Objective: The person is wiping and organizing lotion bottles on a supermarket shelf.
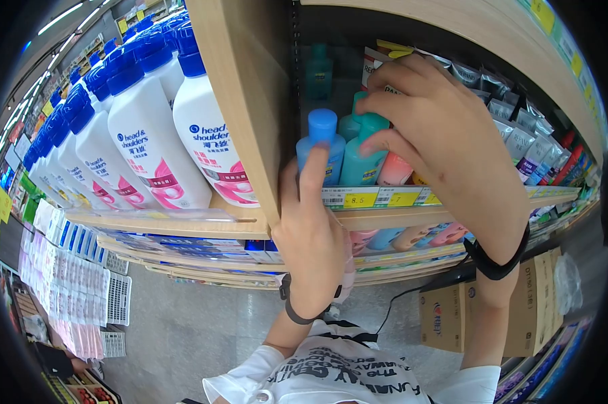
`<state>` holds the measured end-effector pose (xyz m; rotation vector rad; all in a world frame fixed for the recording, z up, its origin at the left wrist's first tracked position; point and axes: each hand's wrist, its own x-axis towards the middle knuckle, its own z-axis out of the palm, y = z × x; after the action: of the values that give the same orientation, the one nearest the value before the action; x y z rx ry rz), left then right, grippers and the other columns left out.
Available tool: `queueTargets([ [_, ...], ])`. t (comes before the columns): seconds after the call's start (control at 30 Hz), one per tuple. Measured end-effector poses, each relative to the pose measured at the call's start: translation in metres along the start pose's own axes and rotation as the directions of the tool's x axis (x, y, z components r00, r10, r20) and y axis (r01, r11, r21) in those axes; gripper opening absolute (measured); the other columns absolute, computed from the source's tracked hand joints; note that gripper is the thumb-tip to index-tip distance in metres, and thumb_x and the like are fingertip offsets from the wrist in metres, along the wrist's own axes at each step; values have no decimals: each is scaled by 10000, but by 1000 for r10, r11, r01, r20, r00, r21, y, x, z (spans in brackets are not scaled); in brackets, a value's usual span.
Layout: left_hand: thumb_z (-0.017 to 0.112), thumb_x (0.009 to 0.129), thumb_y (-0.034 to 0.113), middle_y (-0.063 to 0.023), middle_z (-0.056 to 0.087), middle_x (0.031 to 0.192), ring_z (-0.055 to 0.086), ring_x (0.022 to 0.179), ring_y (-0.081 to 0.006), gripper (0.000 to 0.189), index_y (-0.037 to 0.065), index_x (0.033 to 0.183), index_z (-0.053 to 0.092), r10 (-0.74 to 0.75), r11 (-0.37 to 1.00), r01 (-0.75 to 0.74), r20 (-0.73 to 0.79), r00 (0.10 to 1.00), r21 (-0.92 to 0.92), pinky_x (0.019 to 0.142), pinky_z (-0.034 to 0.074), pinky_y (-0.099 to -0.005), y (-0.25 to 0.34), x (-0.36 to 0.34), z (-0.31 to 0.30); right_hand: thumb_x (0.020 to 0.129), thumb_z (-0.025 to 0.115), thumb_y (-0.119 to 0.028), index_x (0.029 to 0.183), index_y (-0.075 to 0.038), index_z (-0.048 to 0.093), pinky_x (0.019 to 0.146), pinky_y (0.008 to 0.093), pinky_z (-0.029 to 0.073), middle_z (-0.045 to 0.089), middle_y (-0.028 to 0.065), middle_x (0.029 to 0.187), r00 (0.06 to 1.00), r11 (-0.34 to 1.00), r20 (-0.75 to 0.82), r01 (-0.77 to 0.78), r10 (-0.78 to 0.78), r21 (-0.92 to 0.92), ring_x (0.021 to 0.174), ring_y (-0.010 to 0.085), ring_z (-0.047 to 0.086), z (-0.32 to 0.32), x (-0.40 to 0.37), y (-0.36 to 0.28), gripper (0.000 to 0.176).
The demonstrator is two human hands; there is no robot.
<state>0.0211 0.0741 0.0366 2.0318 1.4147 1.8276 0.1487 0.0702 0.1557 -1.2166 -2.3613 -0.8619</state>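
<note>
Shelf (385,218) of pale wood carries a blue bottle (331,158) at its left end, upright, just beside the wooden partition (240,87). Front green bottle (362,165) stands immediately to the right of it; a rear green bottle (349,127) stands behind, partly covered. Pink bottle (394,170) follows on the right. Dark green bottle (319,73) stands apart, deep in the recess.

Left hand (309,232): digits spread, one laid against the front of the blue bottle, another alongside the partition. Whether it grips the bottle cannot be told.

Right hand (428,101): thumb and forefinger bent around the cap of the front green bottle, thumb at its shoulder, forefinger above and behind. Whether the pinch is closed cannot be told. A black band (498,264) circles this forearm; a dark strap (298,314) circles the left wrist.

Yellow price labels (359,199) along the shelf edge read 8.5 and 7. Silver tubes (519,143) are ranked at the right. Beyond the partition stand white pump bottles (149,145) with blue tops, marked "head & shoulders". Below, cardboard boxes (444,320) sit on the grey floor (169,323).
</note>
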Motion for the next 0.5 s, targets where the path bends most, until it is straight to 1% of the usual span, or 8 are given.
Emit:
queueTargets([
  [0.03, 396, 779, -158, -191, 537, 1074, 534, 912, -389, 463, 41, 1195, 439, 38, 999, -39, 10, 999, 38, 733, 439, -365, 0, 1, -1, 709, 594, -156, 866, -16, 592, 787, 375, 426, 560, 116, 954, 1000, 1000, 0, 1, -1, 1, 961, 294, 493, 1, -1, 1, 210],
  [0.13, 415, 784, -145, -194, 536, 1085, 536, 930, -367, 464, 63, 1194, 480, 68, 995, -69, 15, 998, 78, 750, 434, -362, 0, -2, -1, 702, 603, -158, 859, -23, 588, 783, 374, 427, 541, 96, 984, 1000, 1000, 7, 1, -1, -1, 967, 285, 484, 5, -4, 3, 208],
  [0.2, 434, 790, -128, -194, 535, 1091, 533, 935, -362, 456, 76, 1195, 486, 80, 993, -79, -9, 997, 85, 757, 433, -362, 1, -3, 0, 689, 614, -141, 842, -35, 586, 775, 368, 437, 528, 76, 983, 997, 999, -79, -10, 13, 35, 956, 274, 484, 6, -4, 1, 188],
  [0.27, 452, 796, -111, -194, 534, 1097, 531, 940, -356, 449, 88, 1196, 492, 90, 992, -86, -34, 995, 92, 763, 432, -362, 4, -6, 1, 687, 615, -131, 844, -43, 585, 769, 363, 443, 523, 67, 988, 996, 1000, -90, -7, 9, 24, 951, 265, 485, 8, -4, 0, 183],
  [0.37, 471, 800, -88, -191, 525, 1122, 537, 946, -333, 420, 91, 1177, 513, 51, 997, -47, -66, 996, 58, 769, 436, -358, 10, -11, -2, 675, 621, -113, 850, -57, 584, 755, 354, 452, 523, 53, 982, 996, 1000, -86, -21, 23, 21, 949, 251, 485, 10, -3, -3, 187],
  [0.43, 513, 796, -65, -170, 499, 1151, 535, 958, -319, 404, 107, 1161, 537, -57, 997, 60, -62, 996, 58, 747, 455, -352, 16, -14, -4, 665, 626, -104, 855, -63, 582, 748, 350, 456, 528, 49, 972, 997, 999, -71, -39, 41, 28, 950, 247, 486, 10, -3, -2, 198],
  [0.47, 513, 796, -65, -170, 499, 1151, 535, 958, -319, 404, 107, 1161, 537, -56, 997, 60, -62, 996, 57, 747, 455, -352, 15, -15, -1, 650, 633, -96, 864, -67, 581, 737, 345, 457, 537, 52, 952, 996, 999, -81, -24, 26, 25, 939, 246, 490, 10, -3, 0, 222],
  [0.5, 542, 752, -93, -166, 451, 1180, 543, 835, -252, 464, 139, 1154, 555, -40, 999, 42, -101, 994, 23, 668, 472, -294, 12, -17, 3, 634, 640, -87, 874, -72, 581, 727, 340, 457, 546, 54, 932, 996, 1000, -91, -8, 10, 23, 928, 245, 495, 10, -3, 2, 247],
])
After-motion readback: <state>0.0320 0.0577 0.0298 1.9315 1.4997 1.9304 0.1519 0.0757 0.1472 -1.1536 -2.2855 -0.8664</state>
